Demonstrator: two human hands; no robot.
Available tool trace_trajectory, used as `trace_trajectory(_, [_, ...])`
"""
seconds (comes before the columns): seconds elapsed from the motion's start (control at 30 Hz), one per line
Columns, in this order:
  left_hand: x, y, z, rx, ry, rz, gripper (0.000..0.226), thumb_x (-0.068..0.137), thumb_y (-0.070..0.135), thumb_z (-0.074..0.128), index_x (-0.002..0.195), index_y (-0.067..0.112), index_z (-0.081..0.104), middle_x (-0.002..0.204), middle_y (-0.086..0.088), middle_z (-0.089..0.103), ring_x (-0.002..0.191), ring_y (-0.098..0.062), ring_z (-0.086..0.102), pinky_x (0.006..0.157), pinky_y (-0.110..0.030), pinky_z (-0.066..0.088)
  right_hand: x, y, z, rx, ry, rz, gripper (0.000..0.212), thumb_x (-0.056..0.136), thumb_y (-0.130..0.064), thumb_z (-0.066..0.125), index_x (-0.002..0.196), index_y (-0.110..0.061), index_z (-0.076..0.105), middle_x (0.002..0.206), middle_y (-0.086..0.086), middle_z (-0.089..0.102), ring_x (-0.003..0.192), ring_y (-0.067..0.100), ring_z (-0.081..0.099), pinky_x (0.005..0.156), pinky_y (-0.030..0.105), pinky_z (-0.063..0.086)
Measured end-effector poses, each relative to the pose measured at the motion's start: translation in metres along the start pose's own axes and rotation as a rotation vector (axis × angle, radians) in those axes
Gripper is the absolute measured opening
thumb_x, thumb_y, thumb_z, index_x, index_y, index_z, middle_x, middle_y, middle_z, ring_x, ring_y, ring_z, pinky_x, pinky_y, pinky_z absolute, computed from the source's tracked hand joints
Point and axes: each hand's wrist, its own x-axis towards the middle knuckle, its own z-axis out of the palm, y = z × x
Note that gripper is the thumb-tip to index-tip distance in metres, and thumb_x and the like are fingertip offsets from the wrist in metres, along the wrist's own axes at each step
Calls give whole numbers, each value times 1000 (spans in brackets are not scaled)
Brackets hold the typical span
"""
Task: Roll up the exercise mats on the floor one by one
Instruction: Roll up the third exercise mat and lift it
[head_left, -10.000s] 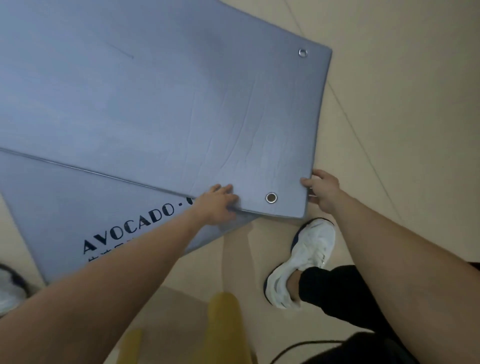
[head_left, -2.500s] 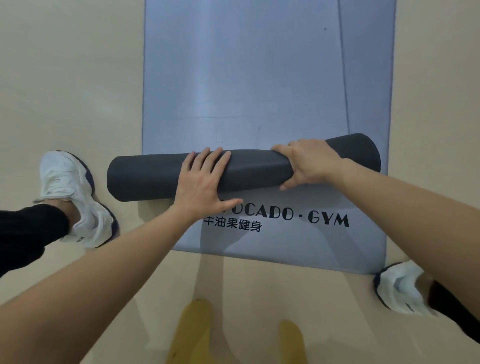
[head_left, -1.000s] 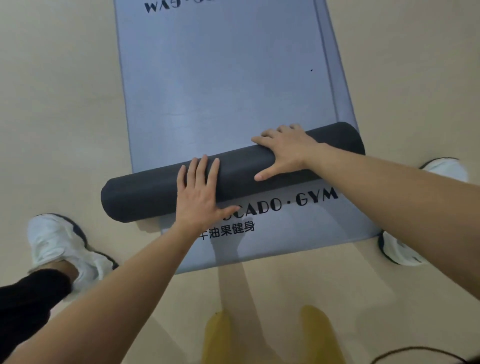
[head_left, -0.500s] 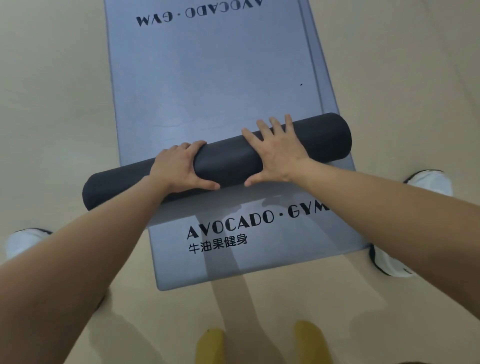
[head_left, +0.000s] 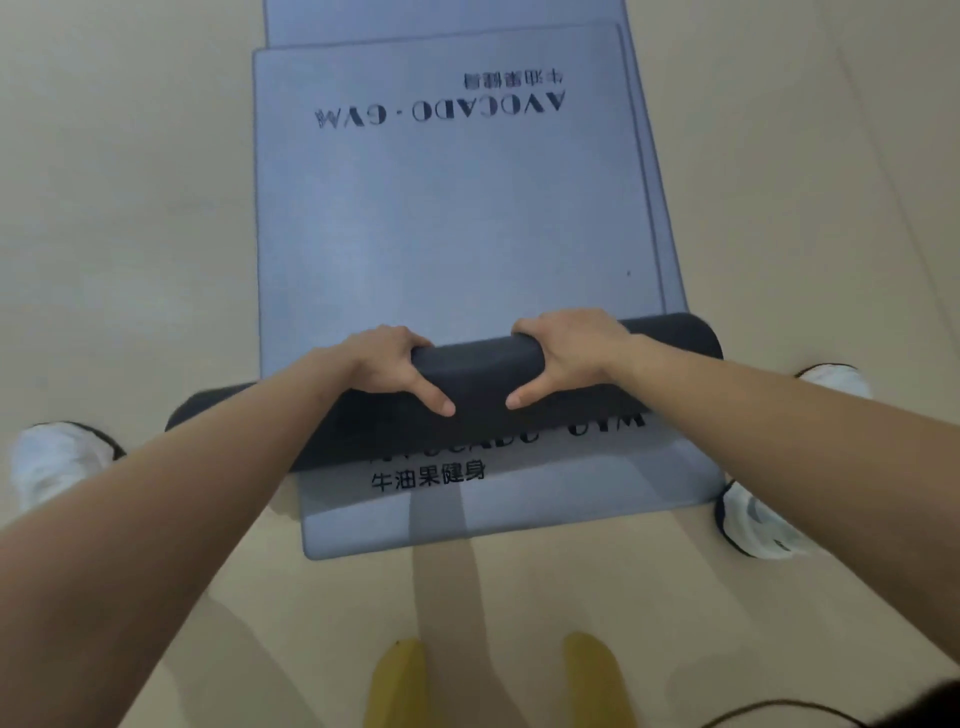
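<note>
My right hand (head_left: 566, 358), flat a moment ago, now clasps the dark roll (head_left: 478, 364) as my left hand (head_left: 387, 371) does. The roll lies across the grey mat (head_left: 452, 223) on the floor (head_left: 130, 208), further along; roughly half remains, I judge.

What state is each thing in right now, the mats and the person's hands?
top mat: partly rolled up from the near end, far part flat.
lower mat: flat and unrolled, lying under the top mat.
left hand: grips the rolled part, fingers curled over it.
right hand: grips the rolled part likewise.
</note>
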Motion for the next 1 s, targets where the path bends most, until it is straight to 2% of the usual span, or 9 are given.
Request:
trace_trajectory(0.13, [-16, 1, 72, -29, -212, 16, 82, 43, 80, 87, 111, 37, 72, 104, 14, 75, 100, -13, 69, 100, -42, 54, -38, -9, 57, 93, -198, -20, 91, 57, -96, 63, 124, -37, 51, 112, -7, 66, 100, 23, 62, 74, 38, 43])
trace_trajectory(0.2, [-25, 3, 101, 61, -212, 33, 90, 44, 86, 81, 117, 34, 69, 105, 11, 73, 99, -15, 68, 98, -40, 54, -50, -14, 82, 79, -225, -41, 91, 57, -96, 63, 124, -35, 51, 113, -6, 66, 100, 24, 62, 75, 39, 47])
trace_trajectory(0.37, [-57, -5, 125, 181, 76, 15, 101, 63, 99, 53, 140, 33, 53, 126, 4, 68, 111, -24, 64, 95, -40, 51, -42, -11, 82, 105, -262, 9, 96, 57, -97, 62, 132, -38, 52, 121, -8, 66, 108, 23, 62, 83, 40, 50])
trace_trajectory(0.47, [-72, -11, 146, 306, 413, 117, 90, 86, 85, 28, 148, 23, 47, 143, -2, 61, 124, -28, 59, 101, -44, 46, -28, -5, 73, 107, -272, 60, 99, 60, -96, 62, 140, -39, 51, 133, -6, 63, 121, 25, 59, 88, 40, 46])
trace_trajectory(0.53, [-76, -9, 166, 363, 575, 175, 83, 94, 74, 26, 152, 17, 45, 153, -8, 52, 135, -32, 52, 110, -47, 40, -19, -2, 62, 67, -220, 92, 104, 62, -97, 57, 148, -39, 47, 146, -2, 57, 132, 28, 54, 97, 43, 44])
trace_trajectory(0.7, [-72, 4, 196, 528, 544, 69, 105, 89, 88, 22, 163, 13, 19, 169, -16, 22, 155, -42, 20, 125, -60, 14, -8, -3, 46, -101, -206, 121, 112, 64, -103, 44, 155, -39, 38, 149, 2, 51, 137, 33, 45, 108, 51, 35])
trace_trajectory(0.8, [-62, -2, 184, 524, 543, 97, 107, 87, 90, 22, 163, 14, 20, 166, -16, 28, 152, -40, 27, 125, -57, 16, -15, -6, 51, -137, -13, 111, 101, 72, -97, 44, 151, -33, 45, 142, 3, 55, 130, 30, 50, 105, 48, 36])
trace_trajectory(0.9, [-49, -9, 160, 474, 545, 125, 109, 83, 94, 25, 161, 18, 27, 162, -12, 38, 146, -35, 37, 123, -53, 24, -25, -11, 65, -140, 374, -28, 72, 87, -74, 59, 135, -21, 62, 126, 6, 65, 113, 32, 60, 97, 46, 42])
trace_trajectory(1.0, [-34, -12, 125, 373, 473, 133, 111, 76, 100, 21, 157, 25, 32, 156, -3, 46, 138, -29, 46, 116, -47, 33, -38, -16, 91, -167, 679, -160, 62, 89, -65, 64, 123, -14, 68, 119, 10, 69, 102, 33, 63, 93, 47, 46])
